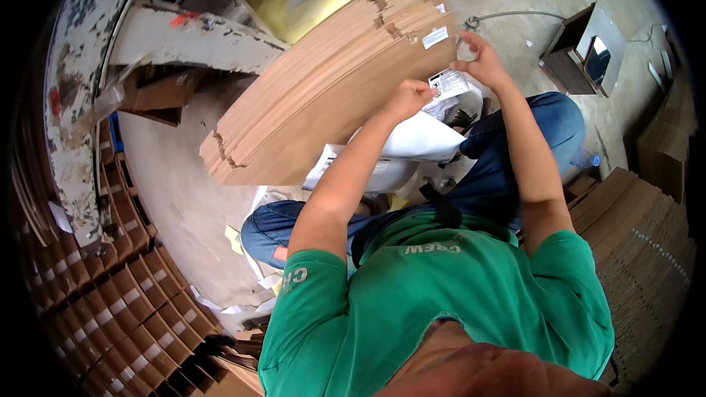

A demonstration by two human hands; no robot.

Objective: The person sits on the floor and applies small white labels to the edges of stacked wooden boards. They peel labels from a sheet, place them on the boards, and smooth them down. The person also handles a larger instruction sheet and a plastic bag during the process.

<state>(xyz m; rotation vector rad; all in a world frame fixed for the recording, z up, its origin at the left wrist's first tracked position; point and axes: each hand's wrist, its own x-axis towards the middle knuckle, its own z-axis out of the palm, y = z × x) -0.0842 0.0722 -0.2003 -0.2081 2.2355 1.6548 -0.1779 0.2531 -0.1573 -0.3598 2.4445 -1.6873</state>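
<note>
1. Sitting on a concrete floor, the person wears a green shirt and blue jeans, with a stack of flat cardboard sheets propped across the lap and tilting up toward the far side.
2. The left hand is closed, its fingertips pinching the lower left edge of a small white label.
3. The right hand is partly curled, thumb and forefinger closed on the upper right edge of the same label.
4. The label lies against the near face of the cardboard stack, at its right end, between the two hands.
5. A second white label is stuck on the top sheet, just above the hands.
6. White label backing sheets rest on the lap below the hands, partly under the left forearm.
7. Rows of folded brown boxes with white tape stand at the lower left.
8. Another pile of flat cardboard sits at the right, beside the right arm.
9. A small dark wooden box stands on the floor at the upper right, well apart from the hands.
</note>
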